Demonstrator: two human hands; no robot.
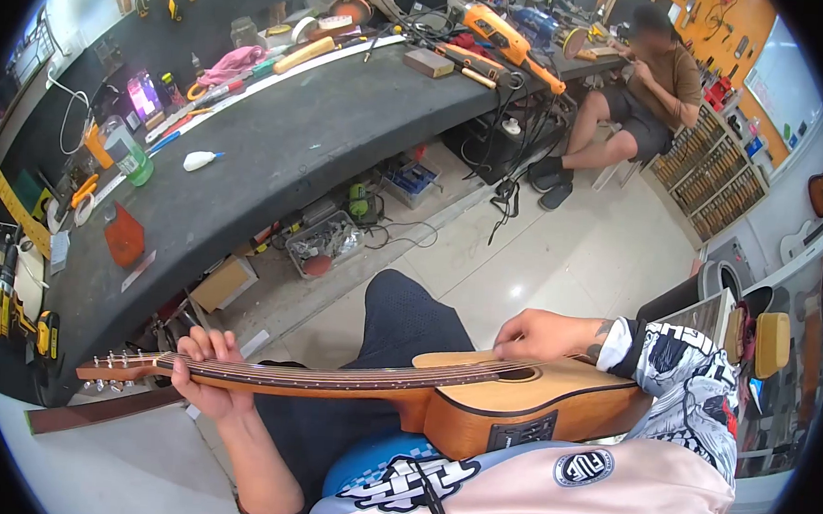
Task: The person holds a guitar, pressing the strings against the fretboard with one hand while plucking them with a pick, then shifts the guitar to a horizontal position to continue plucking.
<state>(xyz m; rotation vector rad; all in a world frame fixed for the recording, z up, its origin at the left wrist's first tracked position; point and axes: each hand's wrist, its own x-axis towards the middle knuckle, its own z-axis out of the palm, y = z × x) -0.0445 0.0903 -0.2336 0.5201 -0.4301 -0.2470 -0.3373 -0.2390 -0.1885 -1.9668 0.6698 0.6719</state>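
An acoustic guitar (pixel 463 413) lies across my lap, its light top facing up and its headstock (pixel 120 367) pointing left. My left hand (pixel 207 372) is wrapped around the neck close to the headstock, fingers over the far edge and thumb on the near side. Just above the strings by the sound hole (pixel 521 374) is my right hand (pixel 546 336), its fingers curled in. Whatever may be pinched in those fingers is hidden. A dark control panel (pixel 521 432) sits on the guitar's near side.
A dark workbench (pixel 277 145) curves ahead, holding a green bottle (pixel 128 153), a white glue bottle (pixel 202 160) and an orange power tool (pixel 509 44). Beneath stands a bin of metal parts (pixel 326 242). Another person (pixel 643 92) sits at the far right.
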